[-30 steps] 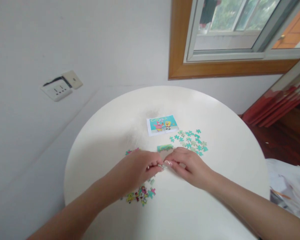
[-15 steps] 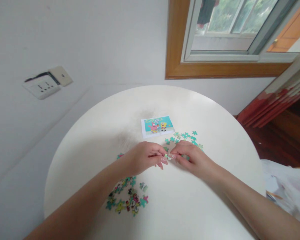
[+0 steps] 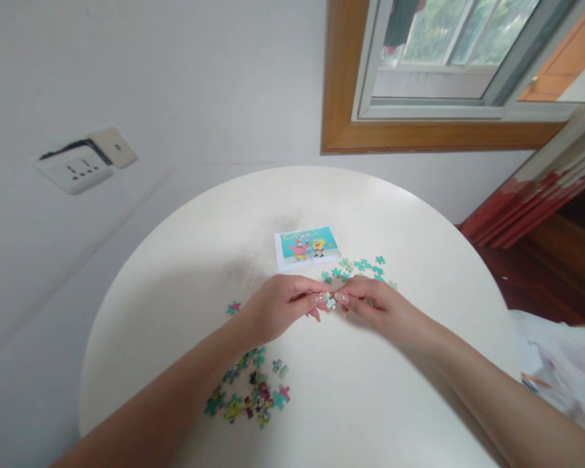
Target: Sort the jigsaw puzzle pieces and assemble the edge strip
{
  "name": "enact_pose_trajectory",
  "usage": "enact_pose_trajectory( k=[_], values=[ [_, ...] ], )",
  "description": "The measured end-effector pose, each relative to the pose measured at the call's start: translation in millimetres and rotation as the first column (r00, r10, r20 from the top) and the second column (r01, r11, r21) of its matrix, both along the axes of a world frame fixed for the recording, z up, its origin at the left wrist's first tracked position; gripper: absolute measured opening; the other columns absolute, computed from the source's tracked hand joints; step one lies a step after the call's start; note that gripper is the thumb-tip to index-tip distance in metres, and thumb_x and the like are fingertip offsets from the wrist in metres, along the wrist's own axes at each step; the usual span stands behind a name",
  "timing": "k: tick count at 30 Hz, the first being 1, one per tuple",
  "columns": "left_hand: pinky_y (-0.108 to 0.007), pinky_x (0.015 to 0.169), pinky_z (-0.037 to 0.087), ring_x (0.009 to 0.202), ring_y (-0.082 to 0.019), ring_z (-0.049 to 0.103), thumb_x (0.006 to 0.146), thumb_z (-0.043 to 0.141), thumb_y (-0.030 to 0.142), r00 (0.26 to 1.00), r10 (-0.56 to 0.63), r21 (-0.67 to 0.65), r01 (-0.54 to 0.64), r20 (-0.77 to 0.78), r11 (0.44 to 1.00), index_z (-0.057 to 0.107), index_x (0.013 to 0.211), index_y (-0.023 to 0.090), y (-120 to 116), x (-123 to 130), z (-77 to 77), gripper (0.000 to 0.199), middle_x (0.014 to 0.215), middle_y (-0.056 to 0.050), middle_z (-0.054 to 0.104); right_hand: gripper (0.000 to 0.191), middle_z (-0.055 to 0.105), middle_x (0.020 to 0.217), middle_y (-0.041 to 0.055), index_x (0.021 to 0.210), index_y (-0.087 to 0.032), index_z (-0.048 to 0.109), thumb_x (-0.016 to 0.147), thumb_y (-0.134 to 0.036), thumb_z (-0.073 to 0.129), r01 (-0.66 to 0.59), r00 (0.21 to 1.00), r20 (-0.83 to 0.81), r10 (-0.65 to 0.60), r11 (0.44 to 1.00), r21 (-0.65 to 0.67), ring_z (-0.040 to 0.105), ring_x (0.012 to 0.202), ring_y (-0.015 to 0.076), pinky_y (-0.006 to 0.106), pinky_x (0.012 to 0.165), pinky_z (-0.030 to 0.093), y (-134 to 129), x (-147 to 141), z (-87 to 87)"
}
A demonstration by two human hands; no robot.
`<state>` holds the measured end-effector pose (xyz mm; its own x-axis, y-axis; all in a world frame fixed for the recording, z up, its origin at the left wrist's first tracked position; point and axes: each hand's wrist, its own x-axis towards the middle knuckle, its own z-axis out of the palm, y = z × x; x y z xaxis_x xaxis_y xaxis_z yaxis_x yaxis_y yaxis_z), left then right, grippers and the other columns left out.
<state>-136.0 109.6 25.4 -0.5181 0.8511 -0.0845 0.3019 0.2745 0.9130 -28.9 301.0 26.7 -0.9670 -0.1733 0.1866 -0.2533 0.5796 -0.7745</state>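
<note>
Between my fingertips is a small pale green-and-white jigsaw piece (image 3: 330,301); whether it is one piece or two joined is too small to tell. My left hand (image 3: 292,302) pinches it from the left, thumb on top. From the right, my right hand (image 3: 373,300) grips its other edge between thumb and finger. Both hands hover just over the table. Behind them lie loose teal jigsaw pieces (image 3: 363,264), partly covered by my right hand. A picture card (image 3: 308,247) with a pink and a yellow cartoon figure lies beyond my hands.
A heap of mixed-colour jigsaw pieces (image 3: 260,398) lies near my left forearm, with a lone pink-and-teal piece (image 3: 233,307) farther up. The round white table (image 3: 370,396) meets the wall by a wood-framed window (image 3: 446,138). White plastic bags (image 3: 560,364) sit off its right side.
My fingertips have shifted slightly and the held piece has turned to show its paler face. My right hand's fingers are closer to my left. The loose pieces and card stay put.
</note>
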Motion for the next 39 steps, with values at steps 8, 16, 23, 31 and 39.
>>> enact_pose_trajectory(
  k=[8, 16, 23, 31, 39],
  values=[
    [-0.026, 0.069, 0.053, 0.071, -0.015, 0.069, 0.092, 0.049, 0.029, 0.925, 0.115, -0.036, -0.137, -0.361, 0.99, 0.068, 0.118, 0.016, -3.7, -3.2, 2.7, 0.035, 0.087, -0.004, 0.076, 0.03, 0.065, 0.071, 0.0016, 0.072, -0.018, 0.067, 0.095, -0.026, 0.049, 0.148, 0.989, -0.008, -0.148, 0.987, 0.066, 0.058, 0.068, 0.0136, 0.025, 0.063, 0.043, 7.3, -4.8, -9.4],
    [-0.029, 0.077, 0.051, 0.082, -0.019, 0.066, 0.091, 0.047, 0.03, 0.802, 0.012, -0.19, -0.157, -0.597, 0.969, 0.07, 0.11, 0.018, -20.1, -29.9, 4.6, 0.032, 0.099, -0.007, 0.074, 0.019, 0.063, 0.087, 0.0073, 0.083, -0.021, 0.073, 0.092, -0.024, 0.056, 0.346, 0.938, -0.16, -0.307, 0.845, 0.408, 0.052, 0.085, 0.0208, 0.035, 0.079, 0.038, 19.4, -12.0, -25.2],
    [-0.027, 0.067, 0.045, 0.073, -0.017, 0.06, 0.086, 0.052, 0.028, 0.797, -0.106, -0.275, -0.077, -0.595, 0.958, 0.065, 0.113, 0.017, -27.1, -31.0, -4.8, 0.032, 0.084, -0.004, 0.065, 0.023, 0.06, 0.092, 0.0075, 0.078, -0.021, 0.07, 0.092, -0.03, 0.055, 0.356, 0.934, -0.177, -0.31, 0.783, 0.51, 0.047, 0.089, 0.0226, 0.037, 0.078, 0.034, 2.8, -13.6, -27.3],
    [-0.027, 0.069, 0.043, 0.075, -0.017, 0.058, 0.087, 0.055, 0.03, 0.819, -0.12, -0.249, -0.029, -0.561, 0.968, 0.061, 0.117, 0.019, -29.2, -34.5, -13.6, 0.033, 0.087, -0.002, 0.061, 0.021, 0.059, 0.095, 0.0089, 0.085, -0.021, 0.071, 0.092, -0.031, 0.054, 0.338, 0.941, -0.168, -0.294, 0.772, 0.538, 0.047, 0.093, 0.0244, 0.04, 0.08, 0.035, 12.5, -8.8, -19.0],
    [-0.026, 0.069, 0.041, 0.075, -0.016, 0.057, 0.085, 0.056, 0.032, 0.839, -0.137, -0.269, -0.012, -0.526, 0.963, 0.06, 0.118, 0.021, -30.7, -36.2, -15.5, 0.035, 0.089, -0.002, 0.059, 0.03, 0.059, 0.109, 0.0091, 0.118, -0.029, 0.069, 0.089, -0.032, 0.063, 0.175, 0.984, -0.115, -0.135, 0.841, 0.513, 0.048, 0.1, 0.0245, 0.041, 0.089, 0.039, 30.3, -7.3, -19.3]
  ],
)
